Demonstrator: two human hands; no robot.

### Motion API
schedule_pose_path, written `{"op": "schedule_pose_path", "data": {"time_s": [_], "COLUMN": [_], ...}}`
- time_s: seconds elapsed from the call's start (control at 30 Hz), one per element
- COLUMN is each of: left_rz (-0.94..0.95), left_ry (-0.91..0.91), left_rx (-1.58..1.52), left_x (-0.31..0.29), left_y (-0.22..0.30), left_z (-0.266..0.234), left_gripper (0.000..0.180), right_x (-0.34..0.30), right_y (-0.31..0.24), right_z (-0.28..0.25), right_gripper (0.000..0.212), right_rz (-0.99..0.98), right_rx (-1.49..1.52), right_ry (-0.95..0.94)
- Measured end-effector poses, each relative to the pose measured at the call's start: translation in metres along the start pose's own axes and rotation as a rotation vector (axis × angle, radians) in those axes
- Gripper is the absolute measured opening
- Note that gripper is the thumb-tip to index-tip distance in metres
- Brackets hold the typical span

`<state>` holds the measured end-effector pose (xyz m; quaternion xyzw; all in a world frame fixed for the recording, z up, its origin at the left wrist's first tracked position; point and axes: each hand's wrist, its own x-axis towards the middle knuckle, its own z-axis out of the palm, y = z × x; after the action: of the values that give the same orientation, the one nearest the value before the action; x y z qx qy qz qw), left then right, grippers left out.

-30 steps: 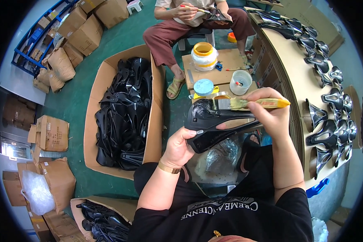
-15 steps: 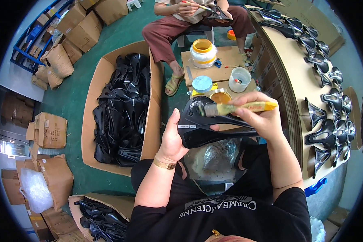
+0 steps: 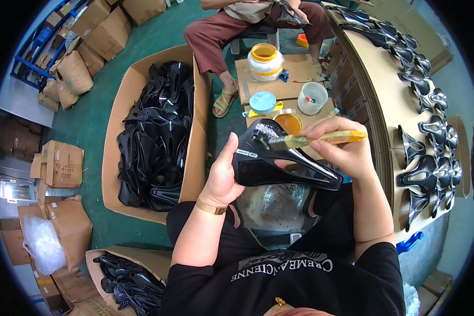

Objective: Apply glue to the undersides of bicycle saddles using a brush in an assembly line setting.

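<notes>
Head view, listed left to right. Far left: one blue rack [image 3: 29,66]; stacked brown cartons [image 3: 108,37]; bulging paper sacks [image 3: 75,71]. Near left: one clear plastic bag [image 3: 45,245], against cartons. Next: one large open carton [image 3: 197,126], filled with black shells [image 3: 158,142]; a second open carton, nearer, likewise filled.

Centre: left hand [image 3: 219,176], cupped about the left end of one black saddle-shaped shell [image 3: 260,171], thumb raised at the edge, fingers beneath. Shell held above the lap, upper face partly glossy. Far centre: co-worker [image 3: 208,39], seated, maroon trousers; white jar [image 3: 264,68], yellow rim; round blue lid [image 3: 262,101]; pot of amber liquid [image 3: 289,124], just beyond the shell; translucent tub [image 3: 312,102].

Right of centre: right hand [image 3: 345,147], pinching a yellow-handled brush [image 3: 297,141], bristles at the shell's face; exact contact indistinct. Right: worktop [image 3: 384,89], bearing rows of black shells.
</notes>
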<state>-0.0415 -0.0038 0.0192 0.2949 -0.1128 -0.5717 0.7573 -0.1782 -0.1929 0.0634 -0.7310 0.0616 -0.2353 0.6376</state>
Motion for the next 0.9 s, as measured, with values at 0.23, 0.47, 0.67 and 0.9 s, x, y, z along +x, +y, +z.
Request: {"op": "schedule_pose_path", "data": {"time_s": [0.23, 0.47, 0.67, 0.9], "left_rz": [-0.012, -0.011, -0.063, -0.074], "left_ry": [-0.005, 0.006, -0.017, 0.003], "left_rx": [-0.010, -0.022, -0.031, -0.009], "left_x": [0.000, 0.000, 0.001, 0.001], "left_y": [0.001, 0.000, 0.000, 0.001], "left_z": [-0.002, -0.004, -0.008, -0.006], "left_gripper": [0.064, 0.062, 0.062, 0.061], "right_x": [0.001, 0.002, 0.002, 0.002], "right_y": [0.008, 0.012, 0.012, 0.010], "right_z": [-0.012, -0.006, -0.004, -0.004], "right_gripper": [0.013, 0.021, 0.022, 0.020], "right_rz": [-0.065, 0.181, 0.197, 0.196], "right_rx": [0.064, 0.220, 0.316, 0.264], "right_ry": [0.072, 0.199, 0.142, 0.164]}}
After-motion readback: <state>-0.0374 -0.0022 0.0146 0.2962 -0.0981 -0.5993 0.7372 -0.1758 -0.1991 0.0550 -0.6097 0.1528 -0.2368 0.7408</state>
